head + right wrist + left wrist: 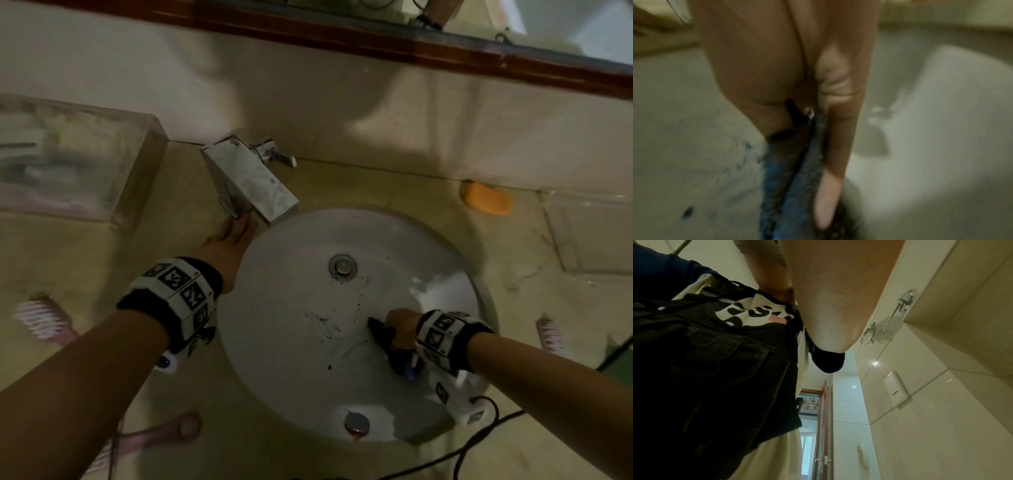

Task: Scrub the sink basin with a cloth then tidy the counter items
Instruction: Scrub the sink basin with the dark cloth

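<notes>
The round white sink basin (pixel 301 370) carries dark specks and blue smears around its drain (pixel 342 268). My right hand (pixel 399 330) is inside the basin on the right and grips a dark blue cloth (pixel 382 334) against the wall. The blurred right wrist view shows the cloth (pixel 789 186) bunched between thumb and fingers (pixel 828 203). My left hand (pixel 233 236) lies flat with straight fingers on the counter at the basin's upper left rim, just below the chrome faucet (pixel 250 181). The left wrist view shows only my forearm and torso.
On the counter are a clear box (pixel 68 154) at far left, an orange soap bar (pixel 486 198) at back right, pink combs at left (pixel 41 318) and right (pixel 549 334), and a pink item (pixel 164 431) at the front. A black cable (pixel 479 442) trails front right.
</notes>
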`<control>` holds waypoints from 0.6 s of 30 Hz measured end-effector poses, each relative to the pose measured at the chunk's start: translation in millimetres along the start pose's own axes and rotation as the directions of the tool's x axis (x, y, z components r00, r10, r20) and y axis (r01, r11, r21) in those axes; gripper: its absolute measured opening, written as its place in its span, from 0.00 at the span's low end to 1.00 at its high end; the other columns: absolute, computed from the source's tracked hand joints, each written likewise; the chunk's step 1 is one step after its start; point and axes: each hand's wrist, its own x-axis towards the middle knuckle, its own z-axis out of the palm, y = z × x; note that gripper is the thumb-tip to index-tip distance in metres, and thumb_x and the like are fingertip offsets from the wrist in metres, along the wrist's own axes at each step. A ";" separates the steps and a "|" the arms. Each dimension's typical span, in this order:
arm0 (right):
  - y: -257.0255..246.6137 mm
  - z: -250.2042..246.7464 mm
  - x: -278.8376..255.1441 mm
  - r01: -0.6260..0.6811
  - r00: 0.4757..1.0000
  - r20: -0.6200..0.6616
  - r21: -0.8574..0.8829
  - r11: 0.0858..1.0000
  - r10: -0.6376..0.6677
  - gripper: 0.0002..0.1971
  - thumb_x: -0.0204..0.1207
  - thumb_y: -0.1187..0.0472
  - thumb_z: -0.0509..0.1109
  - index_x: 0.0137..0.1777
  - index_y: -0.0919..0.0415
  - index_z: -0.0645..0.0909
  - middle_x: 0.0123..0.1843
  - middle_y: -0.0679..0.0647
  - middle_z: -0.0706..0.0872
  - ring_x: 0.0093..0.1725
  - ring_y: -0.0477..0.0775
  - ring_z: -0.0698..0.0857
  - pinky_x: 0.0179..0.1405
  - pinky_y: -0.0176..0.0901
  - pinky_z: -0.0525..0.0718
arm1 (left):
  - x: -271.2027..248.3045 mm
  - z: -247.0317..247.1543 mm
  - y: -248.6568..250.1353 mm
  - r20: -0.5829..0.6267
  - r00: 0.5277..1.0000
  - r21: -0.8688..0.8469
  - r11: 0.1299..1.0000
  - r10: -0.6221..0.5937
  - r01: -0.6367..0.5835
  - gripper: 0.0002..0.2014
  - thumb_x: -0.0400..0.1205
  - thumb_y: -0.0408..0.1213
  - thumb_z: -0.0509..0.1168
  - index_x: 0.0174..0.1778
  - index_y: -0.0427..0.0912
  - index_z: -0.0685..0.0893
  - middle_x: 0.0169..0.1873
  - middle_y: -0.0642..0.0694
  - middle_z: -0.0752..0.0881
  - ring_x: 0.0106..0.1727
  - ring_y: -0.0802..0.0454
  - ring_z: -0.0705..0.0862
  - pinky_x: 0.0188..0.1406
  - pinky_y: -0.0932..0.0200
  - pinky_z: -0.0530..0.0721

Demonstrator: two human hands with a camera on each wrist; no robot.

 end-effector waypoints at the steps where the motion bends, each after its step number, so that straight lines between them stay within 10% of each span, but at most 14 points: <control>1: -2.9 -10.1 -6.7 0.031 0.999 0.020 0.011 0.999 -0.031 0.20 0.81 0.52 0.62 0.63 0.66 0.80 0.60 0.61 0.83 0.58 0.60 0.82 0.65 0.54 0.79 | 0.4 -1.0 -0.2 0.006 1.000 0.005 1.000 0.005 -0.005 0.48 0.81 0.32 0.64 0.82 0.40 0.30 0.82 0.44 0.29 0.85 0.43 0.33 0.85 0.48 0.54; 6: 1.3 -51.8 -42.8 0.062 0.998 0.031 -0.101 0.993 -0.059 0.27 0.69 0.32 0.68 0.24 0.55 0.81 0.25 0.50 0.82 0.28 0.53 0.74 0.34 0.42 0.76 | -4.7 -5.0 3.7 0.018 1.000 -0.011 1.000 -0.001 0.001 0.47 0.81 0.30 0.63 0.82 0.40 0.31 0.83 0.43 0.30 0.85 0.44 0.33 0.85 0.47 0.54; 10: 15.0 -32.7 -45.0 -0.018 0.964 0.255 -0.200 0.980 0.070 0.17 0.73 0.55 0.74 0.59 0.61 0.87 0.68 0.56 0.84 0.61 0.59 0.82 0.65 0.44 0.78 | -4.7 -3.8 2.8 0.020 1.000 -0.019 1.000 0.006 -0.006 0.48 0.81 0.35 0.64 0.82 0.40 0.30 0.83 0.43 0.30 0.85 0.44 0.34 0.85 0.46 0.53; 18: 4.3 5.8 -33.2 0.011 0.964 0.258 -0.258 0.966 0.058 0.16 0.78 0.67 0.64 0.64 0.68 0.81 0.67 0.61 0.83 0.61 0.58 0.82 0.59 0.41 0.81 | -4.1 -2.8 2.0 0.007 1.000 -0.023 1.000 0.018 -0.018 0.46 0.83 0.39 0.62 0.82 0.38 0.31 0.82 0.42 0.30 0.85 0.44 0.34 0.85 0.48 0.52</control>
